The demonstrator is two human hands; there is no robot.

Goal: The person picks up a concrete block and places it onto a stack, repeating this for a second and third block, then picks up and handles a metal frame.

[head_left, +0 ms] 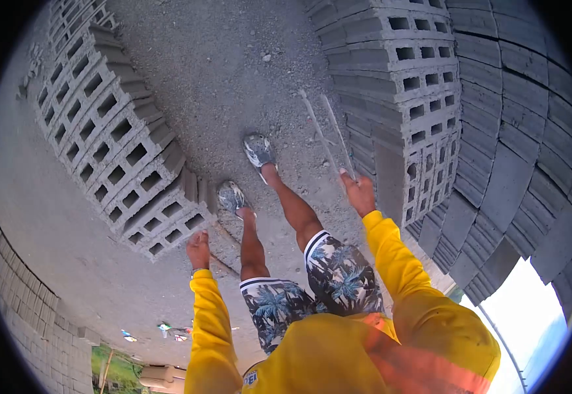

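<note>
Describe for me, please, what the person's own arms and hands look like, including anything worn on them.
The left sleeve and right sleeve are long, plain-looking and bright yellow, running down to about the wrists. The left hand and right hand are bare, with no gloves. What looks like a thin dark band shows just below the left hand, though it is too small to identify.
</note>
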